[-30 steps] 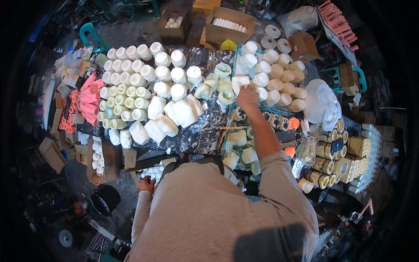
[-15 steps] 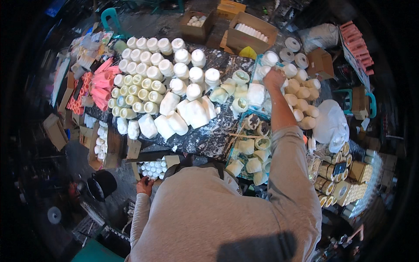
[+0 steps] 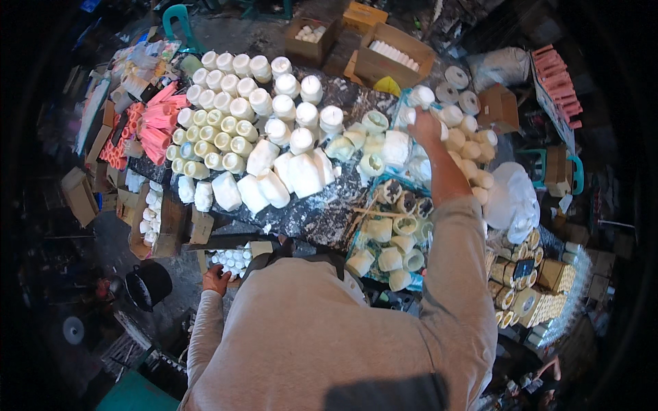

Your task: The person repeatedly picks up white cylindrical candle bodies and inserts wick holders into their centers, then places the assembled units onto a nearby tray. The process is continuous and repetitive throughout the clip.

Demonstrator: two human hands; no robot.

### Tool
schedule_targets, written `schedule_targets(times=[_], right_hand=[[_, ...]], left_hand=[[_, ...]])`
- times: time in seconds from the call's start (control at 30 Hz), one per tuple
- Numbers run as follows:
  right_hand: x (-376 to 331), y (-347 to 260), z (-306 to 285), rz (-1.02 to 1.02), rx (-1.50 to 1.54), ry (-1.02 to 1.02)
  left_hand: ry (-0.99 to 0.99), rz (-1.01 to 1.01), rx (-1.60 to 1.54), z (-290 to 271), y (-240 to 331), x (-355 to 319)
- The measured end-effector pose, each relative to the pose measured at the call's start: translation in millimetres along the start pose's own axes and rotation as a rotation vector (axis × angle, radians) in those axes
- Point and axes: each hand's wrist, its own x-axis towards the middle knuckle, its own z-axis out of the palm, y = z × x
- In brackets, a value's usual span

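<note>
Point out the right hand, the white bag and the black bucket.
Right hand (image 3: 425, 126): head view, on its back.
White bag (image 3: 511, 197): head view, on its middle.
Black bucket (image 3: 150, 284): head view, on its body.

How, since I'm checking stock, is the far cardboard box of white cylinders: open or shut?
Open: the cardboard box shows white cylinders inside.

Before you, a long, white-flecked black counter (image 3: 329, 220) spreads above a dark grey, stained floor (image 3: 223, 35), with a teal plastic chair (image 3: 188, 31) beyond its far-left corner and a second teal plastic chair (image 3: 578, 179) at right; light falls brightest mid-room.
</note>
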Motion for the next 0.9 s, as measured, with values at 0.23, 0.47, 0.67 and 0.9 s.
schedule_targets(times=[0.23, 0.47, 0.67, 0.9], right_hand=[[-17.8, -8.4, 10.3, -0.010, 0.007, 0.102], [29.9, -16.1, 19.9, -0.088, -0.142, 0.090], [-2.6, -19.2, 19.8, -0.070, -0.022, 0.110], [19.0, -29.8, 24.9, 0.023, -0.108, -0.096]], left_hand=[[-0.004, -0.021, -0.018, -27.2, 22.1, -23.7], [-0.058, 0.057, -0.081, -20.5, 66.0, -4.9], [0.017, 0.116, -0.096, -20.2, 83.8, -1.4], [0.067, 0.657, -0.054, -19.9, 218.7, 35.4]])
